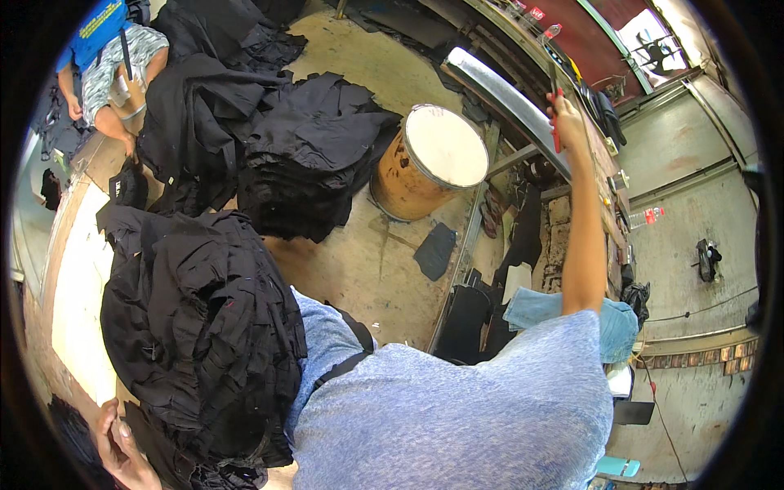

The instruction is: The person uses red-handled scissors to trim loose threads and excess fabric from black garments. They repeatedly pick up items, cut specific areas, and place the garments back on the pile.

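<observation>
My right hand [569, 129], at the end of an outstretched arm, is closed around a red-handled tool [557, 137] that looks like scissors. Its dark blade points up beside a long ledge crowded with small items. Down at the lower left, my left hand [122, 447] is open, fingers apart, by the lower end of a pale board [82, 294]. Just right of that hand rises a big stack of black cloth pieces [204, 318], which stands against my body. Nothing shows in the left hand.
More black cloth piles [310, 147] lie beyond the stack. A rusty drum with a white top [445, 147] stands on the floor. Another person's hand [129, 147] rests near black cloth at upper left. Blue denim [616, 327] hangs by my right arm; a plastic bottle [551, 33] sits on the ledge.
</observation>
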The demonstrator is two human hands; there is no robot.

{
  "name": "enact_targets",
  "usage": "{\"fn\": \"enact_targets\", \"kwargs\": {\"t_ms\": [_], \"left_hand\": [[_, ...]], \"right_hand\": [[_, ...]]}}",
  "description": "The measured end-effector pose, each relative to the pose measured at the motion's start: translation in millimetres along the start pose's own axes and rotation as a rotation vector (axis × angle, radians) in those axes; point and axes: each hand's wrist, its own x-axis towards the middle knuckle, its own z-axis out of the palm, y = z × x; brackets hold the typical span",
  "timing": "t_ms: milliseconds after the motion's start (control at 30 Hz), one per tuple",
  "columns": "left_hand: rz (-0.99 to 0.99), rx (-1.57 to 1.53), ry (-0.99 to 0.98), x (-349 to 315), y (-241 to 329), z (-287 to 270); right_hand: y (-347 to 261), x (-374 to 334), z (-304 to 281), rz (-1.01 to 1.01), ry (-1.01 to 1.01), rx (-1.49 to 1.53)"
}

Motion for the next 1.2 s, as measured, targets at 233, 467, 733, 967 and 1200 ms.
{"fn": "enact_targets", "kwargs": {"t_ms": [233,467,733,967,1200], "left_hand": [[0.043,0.216,-0.126,18.3,39.0,22.0],[0.155,0.433,-0.345,7.1,32.9,45.3],[-0.121,0.588,-0.223,-5.8,36.3,69.1],[-0.197,0.233,0.175,16.8,0.2,37.6],[-0.237,0.257,0.054,40.9,-27.9,6.7]], "right_hand": [[152.0,110.2,-39.4,-0.555,-0.191,-0.720],[97.6,82.8,-9.2,-0.422,0.243,-0.968],[-213.0,-192.7,221.3,-1.096,-0.540,-0.051],[-363.3,-446.3,355.2,-1.641,-1.228,0.377],[-465.2,-421.4,386.8,-1.522,-1.151,0.288]]}}
